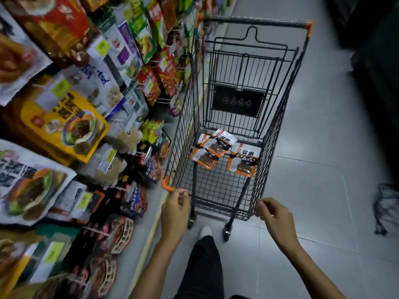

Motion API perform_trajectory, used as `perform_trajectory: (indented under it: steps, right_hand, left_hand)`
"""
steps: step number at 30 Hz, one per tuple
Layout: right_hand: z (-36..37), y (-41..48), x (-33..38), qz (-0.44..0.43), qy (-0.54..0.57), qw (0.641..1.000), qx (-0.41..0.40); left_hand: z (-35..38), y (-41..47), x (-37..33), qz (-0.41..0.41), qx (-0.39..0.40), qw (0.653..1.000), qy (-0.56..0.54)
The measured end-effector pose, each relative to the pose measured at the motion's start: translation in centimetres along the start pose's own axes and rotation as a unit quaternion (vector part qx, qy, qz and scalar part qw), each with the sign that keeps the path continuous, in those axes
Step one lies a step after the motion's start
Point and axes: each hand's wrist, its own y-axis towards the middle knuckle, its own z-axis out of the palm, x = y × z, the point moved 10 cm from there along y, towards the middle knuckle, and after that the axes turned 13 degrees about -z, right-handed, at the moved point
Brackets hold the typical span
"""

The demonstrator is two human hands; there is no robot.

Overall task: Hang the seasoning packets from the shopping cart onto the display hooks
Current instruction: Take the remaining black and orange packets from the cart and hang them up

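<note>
Where the seasoning packets (243, 159) lie: on the wire floor of the shopping cart (278, 117), toward its far end; 3 are seen, 2 overlapped at the left and 1 set apart at the right
Packets to fingers: held well apart from both hands, beyond and below the near rim
Left hand (175, 210): fingers are curled, with the tips just beside the near rim next to the orange corner guard (167, 184); whether the rim is gripped cannot be told
Right hand (275, 214): fingers are curled at the basket's near right corner; a grip on the wire cannot be told through the blur
In the way: the basket's near wire wall is set between the hands and the packets
Display hooks (95, 230): ranged along the left, crowded with hung bags, much blurred
Seat flap (237, 100): stood upright at the far end, behind the packets
Floor (319, 147): grey tiles; a dark trouser leg (203, 268) and a pale shoe (205, 230) are seen under the near rim, and a dark bag (386, 208) is left at the right edge
</note>
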Motion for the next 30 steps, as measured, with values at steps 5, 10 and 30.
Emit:
perform_trajectory:
  steps: [5,10,30]
  right_hand:
    - [1.1,8.2,0.4,0.031,0.006,0.999,-0.043]
    - [5.4,17.5,-2.2,0.083,0.028,0.995,-0.049]
    - [30.0,31.4,-22.4,0.327,0.162,0.931,0.017]
  left_hand:
    - [0.9,10.1,-5.9,0.061,-0.004,0.995,0.081]
    - [1.9,20.9,-10.0,0.091,-0.047,0.983,0.153]
    - [8.8,35.7,-6.7,0.111,-0.03,0.978,0.175]
